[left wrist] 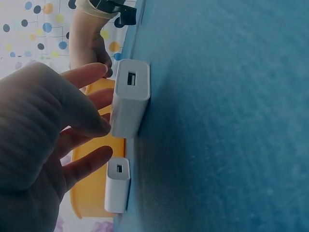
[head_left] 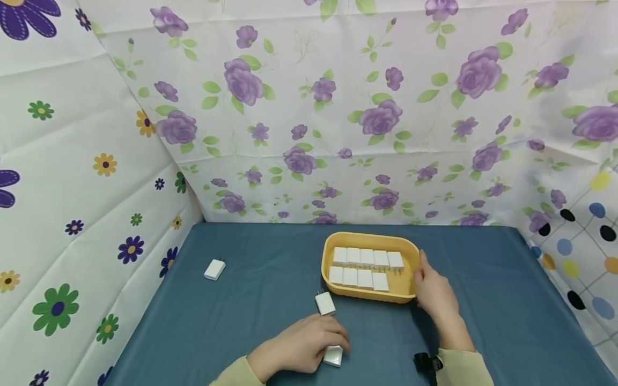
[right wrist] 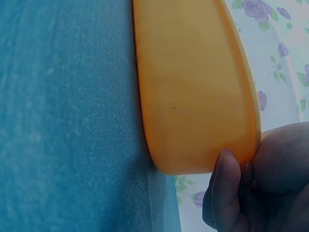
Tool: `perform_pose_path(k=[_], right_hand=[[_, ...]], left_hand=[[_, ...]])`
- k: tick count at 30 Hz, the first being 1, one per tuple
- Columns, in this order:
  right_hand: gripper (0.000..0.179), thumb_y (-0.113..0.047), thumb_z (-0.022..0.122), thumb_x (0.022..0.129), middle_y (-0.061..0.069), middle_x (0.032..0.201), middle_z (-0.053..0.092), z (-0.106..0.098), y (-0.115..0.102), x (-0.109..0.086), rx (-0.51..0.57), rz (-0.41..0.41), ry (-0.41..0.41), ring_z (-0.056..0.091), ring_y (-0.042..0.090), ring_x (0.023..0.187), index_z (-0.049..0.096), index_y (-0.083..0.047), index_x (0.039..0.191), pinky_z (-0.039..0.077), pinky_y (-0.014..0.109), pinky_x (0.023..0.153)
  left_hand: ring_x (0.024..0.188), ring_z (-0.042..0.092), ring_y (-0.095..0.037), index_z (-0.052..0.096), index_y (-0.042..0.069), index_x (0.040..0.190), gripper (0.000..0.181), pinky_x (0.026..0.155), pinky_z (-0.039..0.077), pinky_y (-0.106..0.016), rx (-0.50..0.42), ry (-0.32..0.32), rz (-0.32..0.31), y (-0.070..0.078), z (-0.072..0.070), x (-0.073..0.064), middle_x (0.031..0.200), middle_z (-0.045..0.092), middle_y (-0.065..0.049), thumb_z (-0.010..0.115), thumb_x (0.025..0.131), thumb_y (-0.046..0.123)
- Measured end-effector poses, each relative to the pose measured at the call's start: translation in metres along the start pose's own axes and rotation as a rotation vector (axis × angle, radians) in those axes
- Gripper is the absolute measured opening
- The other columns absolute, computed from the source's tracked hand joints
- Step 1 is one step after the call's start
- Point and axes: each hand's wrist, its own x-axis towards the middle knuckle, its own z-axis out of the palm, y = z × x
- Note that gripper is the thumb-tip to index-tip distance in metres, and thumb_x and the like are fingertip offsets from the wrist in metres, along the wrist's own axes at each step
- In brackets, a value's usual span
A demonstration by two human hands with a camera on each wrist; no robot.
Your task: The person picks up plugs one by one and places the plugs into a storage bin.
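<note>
A white charger plug (head_left: pixel 333 355) lies on the table under my left hand (head_left: pixel 309 343). The left wrist view shows that charger plug (left wrist: pixel 130 99) with its port facing the camera; my fingers are spread, fingertips right at its side. A second white charger plug (head_left: pixel 325 303) lies just beyond the hand, prongs pointing away. My right hand (head_left: pixel 436 292) grips the right end of a yellow tray (head_left: pixel 372 296), thumb at the rim and fingers against the outer wall (right wrist: pixel 193 96). Inside the tray, several white charger plugs (head_left: pixel 367 258) stand in two rows.
Another white charger plug (head_left: pixel 214 269) lies alone at the left of the blue-covered table (head_left: pixel 251 257). Flowered cloth walls (head_left: pixel 299 107) rise at the back and left, and a dotted one (head_left: pixel 579 257) at the right. A black strap (head_left: pixel 427 363) is on my right wrist.
</note>
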Motion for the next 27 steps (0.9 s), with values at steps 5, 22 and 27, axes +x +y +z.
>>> perform_pose_path(k=[5,22,27], right_hand=[[0.064,-0.027,0.033,0.117,0.012,0.074,0.061,-0.0001,0.0008,-0.0008,-0.003,0.006,0.003,0.060,0.023,0.051,0.005,-0.016,0.173,0.049,0.039,0.051],[0.064,-0.026,0.032,0.117,0.013,0.076,0.064,-0.0014,-0.0024,0.0004,-0.006,-0.005,0.002,0.060,0.023,0.051,0.003,-0.017,0.173,0.049,0.039,0.051],[0.064,-0.026,0.033,0.117,0.013,0.076,0.064,-0.0011,-0.0023,-0.0004,-0.010,-0.002,0.001,0.060,0.023,0.050,0.003,-0.016,0.173,0.048,0.039,0.051]], left_hand=[[0.123,0.062,-0.006,0.078,0.022,0.121,0.042,0.115,0.039,-0.024,0.018,-0.019,0.003,0.0022,0.0011,-0.0012,0.128,0.070,0.007,0.061,0.098,-0.009],[0.113,0.058,-0.008,0.076,0.029,0.124,0.041,0.099,0.048,-0.024,0.029,-0.031,-0.063,0.0022,0.0046,-0.0056,0.127,0.063,0.007,0.070,0.098,-0.003],[0.111,0.059,-0.007,0.076,0.029,0.125,0.041,0.097,0.048,-0.024,0.023,-0.040,-0.072,0.0032,0.0048,-0.0057,0.125,0.063,0.007,0.073,0.098,0.000]])
